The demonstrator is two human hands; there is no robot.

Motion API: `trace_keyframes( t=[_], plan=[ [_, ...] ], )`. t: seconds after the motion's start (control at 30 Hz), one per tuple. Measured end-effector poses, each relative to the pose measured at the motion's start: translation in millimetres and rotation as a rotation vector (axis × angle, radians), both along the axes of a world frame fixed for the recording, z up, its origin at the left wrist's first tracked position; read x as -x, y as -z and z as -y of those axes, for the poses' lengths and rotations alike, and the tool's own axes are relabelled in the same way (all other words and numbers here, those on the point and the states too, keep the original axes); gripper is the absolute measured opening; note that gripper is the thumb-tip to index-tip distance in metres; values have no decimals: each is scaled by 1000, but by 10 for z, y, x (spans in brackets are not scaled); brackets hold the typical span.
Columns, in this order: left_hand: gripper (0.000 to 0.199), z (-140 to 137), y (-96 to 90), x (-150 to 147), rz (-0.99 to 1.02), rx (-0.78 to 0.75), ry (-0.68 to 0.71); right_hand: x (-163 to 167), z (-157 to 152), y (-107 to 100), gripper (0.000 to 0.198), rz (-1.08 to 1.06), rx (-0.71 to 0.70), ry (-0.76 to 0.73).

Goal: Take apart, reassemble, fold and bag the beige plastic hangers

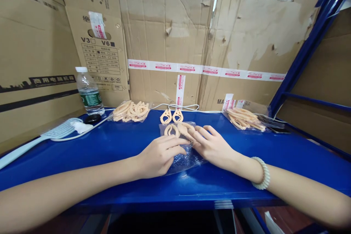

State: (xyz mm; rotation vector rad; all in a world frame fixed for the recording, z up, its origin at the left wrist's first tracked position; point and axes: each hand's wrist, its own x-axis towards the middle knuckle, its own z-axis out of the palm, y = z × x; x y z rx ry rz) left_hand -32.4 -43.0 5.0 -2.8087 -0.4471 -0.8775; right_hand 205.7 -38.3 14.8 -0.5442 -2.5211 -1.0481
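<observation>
A clear plastic bag (183,159) lies on the blue table in front of me, with beige loop-shaped pieces at its far end. One beige loop (172,130) shows by my left hand, and a second beige piece (185,130) is partly covered by my right fingers. My left hand (161,153) rests at the bag's left side, fingers bent and its thumb hidden, gripping the film. From the right, my right hand (211,144) closes its bent fingertips on the bag beside the second piece. Two loose beige loops (166,116) lie side by side just beyond the bag.
Bagged beige pieces lie at the back left (131,111) and back right (244,119). A water bottle (90,93), a pale blue fly swatter (59,129) and a black round object (92,119) are on the left. A white cable (186,107) runs along the cardboard wall (164,36).
</observation>
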Motion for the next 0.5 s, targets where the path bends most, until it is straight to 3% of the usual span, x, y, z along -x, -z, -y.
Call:
trace_keyframes(
  t=[0.17,0.3,0.4,0.5],
  plan=[
    [28,-28,14,25,-70,-7,-22,-91,22,-181,14,-351,271,-209],
    [25,-23,-6,36,-135,-2,-8,-245,-144,-422,19,-588,304,-125],
    [21,-3,-39,32,-159,2,3,-294,-506,-528,38,-446,396,-83],
    [19,18,-67,22,-137,35,18,-169,-996,-500,62,-179,550,27]
  ],
)
